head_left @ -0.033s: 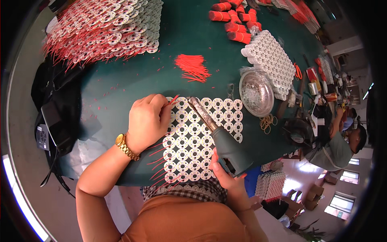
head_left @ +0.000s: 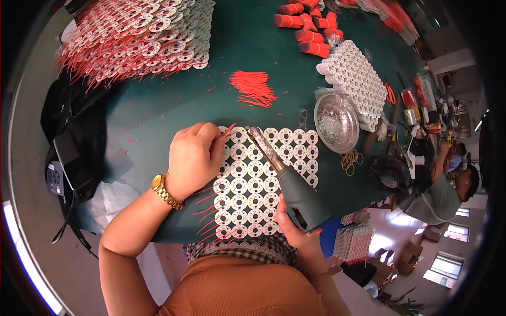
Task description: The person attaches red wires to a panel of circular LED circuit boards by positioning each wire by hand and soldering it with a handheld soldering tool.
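While the left hand pinches a red wire, the right hand grips a soldering tool

Left hand: thumb and forefinger pressed together on the red wire at the far left corner of the sheet of white ring boards; wire slants away, rightward.
Right hand: curled round the tool, some fingers hidden.
Soldering tool: above the sheet, long axis diagonal, metal tip pointing away and leftward, near the wire.

At the left, a black bag is lying beside the green worktop. A round metal bowl is resting on it, with rubber bands lying just below. Farther right, a co-worker is bending forward, and cardboard boxes are standing near a window.
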Tool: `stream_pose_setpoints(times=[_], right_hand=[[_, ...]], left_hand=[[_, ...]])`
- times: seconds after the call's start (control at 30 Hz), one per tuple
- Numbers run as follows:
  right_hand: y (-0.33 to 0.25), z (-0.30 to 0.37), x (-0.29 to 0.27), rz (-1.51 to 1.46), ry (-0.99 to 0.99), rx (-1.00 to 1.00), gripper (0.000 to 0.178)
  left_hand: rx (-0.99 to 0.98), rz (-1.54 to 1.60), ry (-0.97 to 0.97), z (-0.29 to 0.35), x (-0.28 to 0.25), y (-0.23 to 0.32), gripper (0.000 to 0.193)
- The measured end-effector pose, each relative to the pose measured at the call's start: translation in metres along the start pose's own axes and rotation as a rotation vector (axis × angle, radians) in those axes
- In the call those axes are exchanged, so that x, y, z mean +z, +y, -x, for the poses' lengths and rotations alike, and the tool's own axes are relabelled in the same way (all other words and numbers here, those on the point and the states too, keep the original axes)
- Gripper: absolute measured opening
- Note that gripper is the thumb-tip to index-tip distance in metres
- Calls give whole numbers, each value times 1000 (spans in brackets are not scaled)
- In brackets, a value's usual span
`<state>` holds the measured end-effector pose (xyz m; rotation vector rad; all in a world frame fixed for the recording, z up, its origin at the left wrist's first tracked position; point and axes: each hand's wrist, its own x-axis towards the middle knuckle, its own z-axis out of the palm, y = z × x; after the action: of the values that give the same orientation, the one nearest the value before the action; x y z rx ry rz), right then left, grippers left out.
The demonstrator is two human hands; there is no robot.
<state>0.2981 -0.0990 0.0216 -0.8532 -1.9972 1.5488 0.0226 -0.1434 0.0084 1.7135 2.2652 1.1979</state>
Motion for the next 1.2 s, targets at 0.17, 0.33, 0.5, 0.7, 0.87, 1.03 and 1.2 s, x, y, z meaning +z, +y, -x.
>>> stream_pose_setpoints(times=[0.17,0.33,0.5,0.7,0.87,1.03,1.2], right_hand=[[-1,-5,1,150,12,-28,13],[-6,-10,3,226,-17,-124,17],[-6,-11,7,289,-8,-125,18],[-5,-11,8,392,-22,-185,19],[-13,-16,7,509,-23,-242,17],[-13,-13,7,423,-8,-204,17],[-1,0,4,347,22,-226,29]], left_hand=[[13,3,6,0,2,-3,11],[20,4,3,0,2,-4,11],[17,7,7,0,1,-2,12],[15,-9,-4,0,1,-2,14],[8,-10,-10,0,2,-1,13],[3,1,-4,0,1,0,13],[15,-8,7,0,2,-1,13]])
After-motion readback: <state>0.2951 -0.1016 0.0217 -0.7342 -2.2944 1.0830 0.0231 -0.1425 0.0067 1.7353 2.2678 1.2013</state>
